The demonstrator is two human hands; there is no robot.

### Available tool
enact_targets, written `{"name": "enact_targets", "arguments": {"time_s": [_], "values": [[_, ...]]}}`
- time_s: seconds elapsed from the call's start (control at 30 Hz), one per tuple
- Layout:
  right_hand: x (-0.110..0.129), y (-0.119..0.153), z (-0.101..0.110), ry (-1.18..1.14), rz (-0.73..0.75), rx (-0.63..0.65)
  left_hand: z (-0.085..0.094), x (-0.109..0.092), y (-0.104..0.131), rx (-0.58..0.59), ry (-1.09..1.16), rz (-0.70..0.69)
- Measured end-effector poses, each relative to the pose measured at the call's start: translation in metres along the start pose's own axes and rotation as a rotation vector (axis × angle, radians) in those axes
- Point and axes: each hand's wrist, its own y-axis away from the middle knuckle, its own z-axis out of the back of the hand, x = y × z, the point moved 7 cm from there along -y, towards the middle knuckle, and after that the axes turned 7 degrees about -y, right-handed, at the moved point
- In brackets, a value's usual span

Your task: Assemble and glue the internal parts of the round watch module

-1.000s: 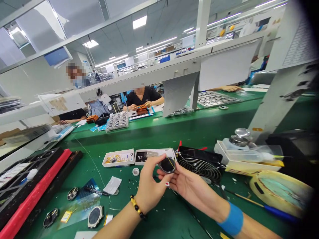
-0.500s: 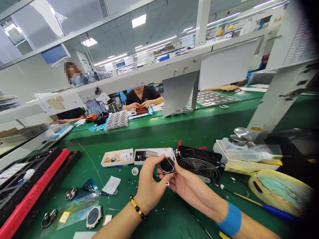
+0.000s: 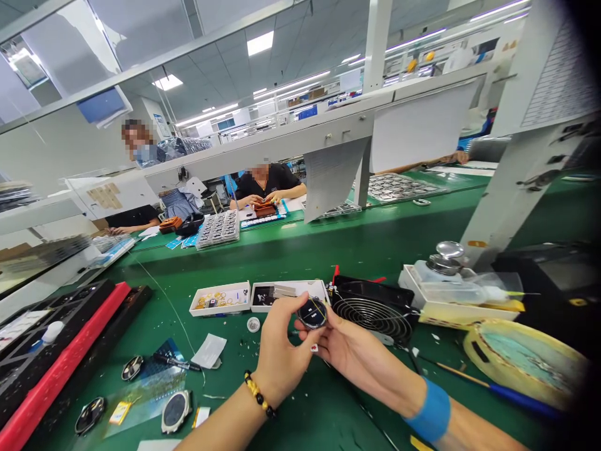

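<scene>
A round smartwatch body [image 3: 312, 313] without a strap is held up over the green bench, its dark screen facing me with small white marks lit on it. My left hand [image 3: 283, 335], with a beaded bracelet at the wrist, grips its left edge between thumb and fingers. From the right, my right hand [image 3: 342, 341], with a blue band on the wrist, is closed on the other edge. Both hands' fingertips partly hide the rim and back. A small white piece with a red mark [image 3: 314, 347] shows just below the watch, by the left thumb.
Small-parts boxes [image 3: 220, 298] and a black fan [image 3: 373, 307] stand behind my hands. At left lie another watch body [image 3: 176, 411], a battery [image 3: 121, 413] and a black pen-like tool [image 3: 176, 361]. A yellow round container [image 3: 474, 351] sits right. Co-workers sit across the bench.
The watch screen was dark and now shows small white marks. Both hands keep their grip with hardly any movement. A co-worker's hand at the far right has drawn back.
</scene>
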Motion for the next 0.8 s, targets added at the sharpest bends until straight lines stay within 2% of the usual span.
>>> {"name": "enact_targets", "arguments": {"time_s": [0.2,0.4,0.8], "values": [[-0.0007,0.0009,-0.0005,-0.001,-0.009,-0.013,0.0,0.0029,0.0002,0.02,0.005,0.051],[-0.0009,0.0012,0.0002,0.013,-0.001,-0.007,0.0004,0.0001,-0.0001,0.011,-0.009,0.02],[0.0006,0.0025,-0.0025,0.025,-0.004,-0.019,-0.0005,0.0021,0.0007,0.03,-0.001,0.042]]}}
